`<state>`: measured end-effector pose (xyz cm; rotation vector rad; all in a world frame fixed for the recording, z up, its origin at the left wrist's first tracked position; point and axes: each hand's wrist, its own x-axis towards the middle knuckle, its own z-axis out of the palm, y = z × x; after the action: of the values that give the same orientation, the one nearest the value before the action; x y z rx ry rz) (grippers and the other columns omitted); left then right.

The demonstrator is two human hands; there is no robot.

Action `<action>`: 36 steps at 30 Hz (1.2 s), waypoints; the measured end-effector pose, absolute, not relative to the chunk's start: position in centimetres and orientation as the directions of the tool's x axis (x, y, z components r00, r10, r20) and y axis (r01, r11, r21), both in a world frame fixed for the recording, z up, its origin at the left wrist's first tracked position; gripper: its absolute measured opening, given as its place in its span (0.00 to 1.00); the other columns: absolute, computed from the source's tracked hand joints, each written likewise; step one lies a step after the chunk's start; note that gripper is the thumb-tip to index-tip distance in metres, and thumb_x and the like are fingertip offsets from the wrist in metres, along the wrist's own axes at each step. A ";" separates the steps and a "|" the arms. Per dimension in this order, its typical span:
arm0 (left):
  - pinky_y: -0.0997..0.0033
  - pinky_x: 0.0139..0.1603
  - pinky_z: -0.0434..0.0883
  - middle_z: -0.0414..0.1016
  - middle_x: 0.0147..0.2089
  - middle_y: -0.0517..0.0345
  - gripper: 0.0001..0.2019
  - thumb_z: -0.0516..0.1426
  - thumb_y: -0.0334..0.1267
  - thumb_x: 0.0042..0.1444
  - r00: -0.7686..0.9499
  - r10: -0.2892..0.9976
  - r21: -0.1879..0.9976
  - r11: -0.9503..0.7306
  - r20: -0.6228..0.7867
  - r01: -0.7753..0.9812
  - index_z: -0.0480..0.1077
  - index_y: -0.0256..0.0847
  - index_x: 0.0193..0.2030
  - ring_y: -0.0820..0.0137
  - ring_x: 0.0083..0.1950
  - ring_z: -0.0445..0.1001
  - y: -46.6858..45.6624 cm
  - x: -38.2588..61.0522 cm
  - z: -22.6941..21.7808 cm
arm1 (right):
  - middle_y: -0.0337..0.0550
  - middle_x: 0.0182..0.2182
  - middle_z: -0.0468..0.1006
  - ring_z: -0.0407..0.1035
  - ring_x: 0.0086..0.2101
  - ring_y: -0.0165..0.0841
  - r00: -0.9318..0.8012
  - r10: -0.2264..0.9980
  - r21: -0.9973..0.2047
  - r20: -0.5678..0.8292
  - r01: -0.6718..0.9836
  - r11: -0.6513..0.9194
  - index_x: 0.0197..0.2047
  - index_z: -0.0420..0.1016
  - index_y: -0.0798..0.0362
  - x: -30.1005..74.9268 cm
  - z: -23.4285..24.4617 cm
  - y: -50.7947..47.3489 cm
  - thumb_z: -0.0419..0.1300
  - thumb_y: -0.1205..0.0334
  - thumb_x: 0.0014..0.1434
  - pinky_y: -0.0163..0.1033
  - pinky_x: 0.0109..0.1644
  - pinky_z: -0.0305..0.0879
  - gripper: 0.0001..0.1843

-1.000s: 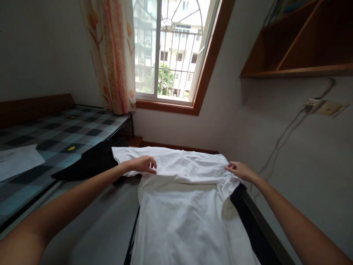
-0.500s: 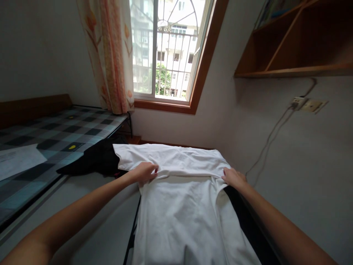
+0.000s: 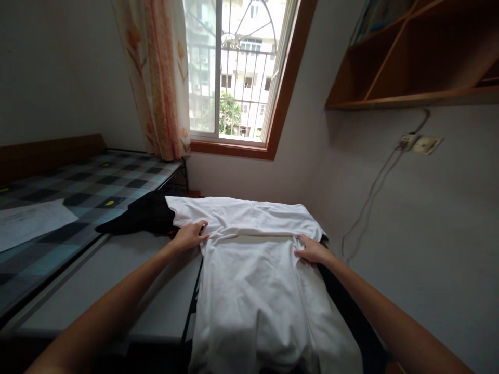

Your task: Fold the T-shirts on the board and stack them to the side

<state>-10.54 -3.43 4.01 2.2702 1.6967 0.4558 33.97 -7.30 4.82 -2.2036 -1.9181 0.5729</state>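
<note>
A white shirt point(image 3: 249, 291), wrinkled and with a fold running across its upper part, lies spread over a narrow raised surface. My left hand point(image 3: 190, 235) is at the shirt's left edge beside that fold, its fingers curled on the fabric. At the opposite edge, my right hand point(image 3: 313, 249) grips the cloth between thumb and fingers, and small creases run out from it. The far end of the shirt lies flatter, and a sleeve-like corner points to the left. What lies under the cloth is mostly hidden.
To the left stands a bed with a checked mattress point(image 3: 128, 174) and a paper sheet point(image 3: 35, 223). Black cloth point(image 3: 144, 214) lies by the shirt, near a pale flat surface point(image 3: 128, 291). A wooden shelf point(image 3: 409, 98) and socket with cords point(image 3: 409, 141) are on the right wall.
Both hands have come nearer to me, and the shirt's fold with them. The left hand has shifted slightly left and the right hand inward. The view has tilted a little.
</note>
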 end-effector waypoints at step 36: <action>0.73 0.41 0.72 0.77 0.40 0.53 0.23 0.70 0.43 0.42 0.500 0.786 0.910 0.414 -0.364 0.012 0.71 0.35 0.42 0.69 0.39 0.76 -18.1 -8.8 5.5 | 0.51 0.33 0.79 0.73 0.36 0.40 0.202 0.977 -0.369 -0.070 0.905 -0.213 0.30 0.73 0.56 33.5 5.8 -18.5 0.57 0.60 0.55 0.37 0.38 0.66 0.08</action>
<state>-8.77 -18.05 5.50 1.0388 0.9333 0.5869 33.53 -18.47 5.82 -2.2302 -1.7923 0.4239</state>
